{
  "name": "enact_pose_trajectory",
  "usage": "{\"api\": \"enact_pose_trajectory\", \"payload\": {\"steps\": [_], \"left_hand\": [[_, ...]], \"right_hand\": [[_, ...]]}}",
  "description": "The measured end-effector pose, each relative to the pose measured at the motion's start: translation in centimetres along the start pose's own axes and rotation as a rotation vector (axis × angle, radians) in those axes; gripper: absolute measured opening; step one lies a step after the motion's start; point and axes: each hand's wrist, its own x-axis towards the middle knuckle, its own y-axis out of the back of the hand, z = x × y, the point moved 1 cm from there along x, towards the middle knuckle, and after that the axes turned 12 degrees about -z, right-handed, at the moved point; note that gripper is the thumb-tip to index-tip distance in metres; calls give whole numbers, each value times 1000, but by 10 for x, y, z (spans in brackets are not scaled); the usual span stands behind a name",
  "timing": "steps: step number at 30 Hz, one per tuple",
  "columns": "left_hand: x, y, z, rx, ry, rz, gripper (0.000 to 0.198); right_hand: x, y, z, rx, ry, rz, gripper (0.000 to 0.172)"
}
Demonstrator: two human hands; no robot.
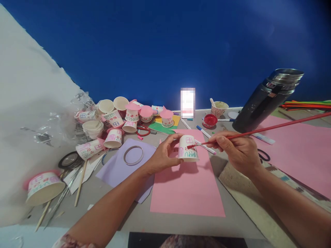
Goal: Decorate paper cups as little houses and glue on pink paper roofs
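Note:
My left hand (163,154) is closed around an upturned white paper cup (188,148) with a pink window, a pink door and green grass drawn on it. I hold the cup just above a pink paper sheet (186,187). My right hand (236,148) pinches a long red paintbrush (261,130). Its red tip touches the cup's side near the window.
Several decorated cups (129,119) lie heaped at the back left, one more cup (42,187) near the left edge. A red paint pot (210,121), markers (204,132), tape ring (133,155), purple paper (117,168), a dark steel flask (266,100) and a second pink sheet (300,151) surround my hands.

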Motion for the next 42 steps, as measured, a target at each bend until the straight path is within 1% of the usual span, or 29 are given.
{"api": "enact_pose_trajectory", "payload": {"steps": [7,13,19,31,42], "left_hand": [[1,2,-4,-13,-20,-10,73],[1,1,-3,-17,-17,-15,73],[0,1,-2,-7,-2,-25,73],[-3,2,-6,92,-29,-25,75],[-3,2,-7,107,-22,-31,74]], "right_hand": [[-2,3,1,25,-2,69,28],[1,0,0,4,18,-11,30],[0,1,0,18,20,40,28],[0,-1,1,-29,20,-39,30],[0,1,0,-27,40,-16,30]]}}
